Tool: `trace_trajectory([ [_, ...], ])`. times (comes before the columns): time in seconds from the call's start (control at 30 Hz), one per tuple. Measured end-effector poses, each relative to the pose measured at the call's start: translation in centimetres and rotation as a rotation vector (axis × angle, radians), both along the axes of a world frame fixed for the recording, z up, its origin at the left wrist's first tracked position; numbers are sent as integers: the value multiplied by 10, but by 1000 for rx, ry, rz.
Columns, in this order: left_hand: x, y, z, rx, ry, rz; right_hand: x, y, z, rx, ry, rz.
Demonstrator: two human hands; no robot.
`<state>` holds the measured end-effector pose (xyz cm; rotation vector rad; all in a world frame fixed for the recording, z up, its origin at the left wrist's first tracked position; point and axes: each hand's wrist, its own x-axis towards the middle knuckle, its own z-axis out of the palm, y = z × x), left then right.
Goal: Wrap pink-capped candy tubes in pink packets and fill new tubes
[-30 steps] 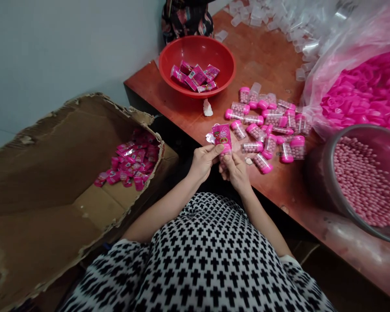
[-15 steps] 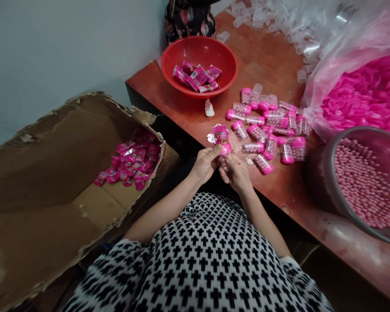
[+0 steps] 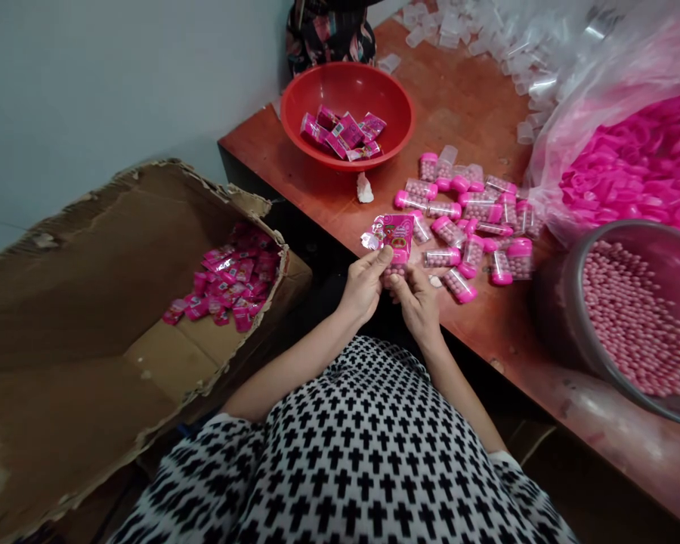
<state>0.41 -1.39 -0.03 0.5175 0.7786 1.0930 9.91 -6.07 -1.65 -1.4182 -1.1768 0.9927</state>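
Observation:
Between my two hands is a small clear bottle point(image 3: 395, 269) of pink beads with a pink cap, held at the table's near edge. A shiny pink printed wrapper point(image 3: 397, 233) stands up against its cap end. My left hand point(image 3: 364, 285) is closed, its thumb pressing on the cap and the wrapper's lower edge. My right hand point(image 3: 419, 302) pinches the bottle's lower part from the right. Just beyond lie a crumpled silvery wrapper piece point(image 3: 370, 237) and several filled bottles point(image 3: 442, 258) with pink caps.
A red bowl point(image 3: 295, 136) holds several pink packets. At left, a cardboard box point(image 3: 91, 302) contains more packets. On the right are a grey tub point(image 3: 567, 302) of pink beads and a plastic bag of pink caps point(image 3: 640, 166). Clear empty bottles point(image 3: 450, 26) lie at the back.
The pink wrapper has turned and spread, now facing me flatter and wider at the cap. Both hands have shifted slightly with the bottle.

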Motion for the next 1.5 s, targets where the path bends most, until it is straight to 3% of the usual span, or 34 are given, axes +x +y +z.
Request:
trace_trajectory([
  [0.3,-11,5,8,-108,-80,-17,1,9,8,-109,452,-9],
  [0.5,-11,0,6,11,-39,5,0,10,4,-135,610,-18],
  [0.77,-20,2,-14,262,461,122,-1,10,5,-100,531,-47],
  [1.03,-25,8,-4,459,800,172,-2,8,2,-103,415,-50],
  [1.2,-25,8,-2,540,879,171,-3,7,2,-92,417,-61],
  [1.37,-25,9,-2,505,851,195,-5,5,3,-87,417,-58],
  [1.5,-27,7,0,550,864,140,-7,7,5,-82,388,-81],
])
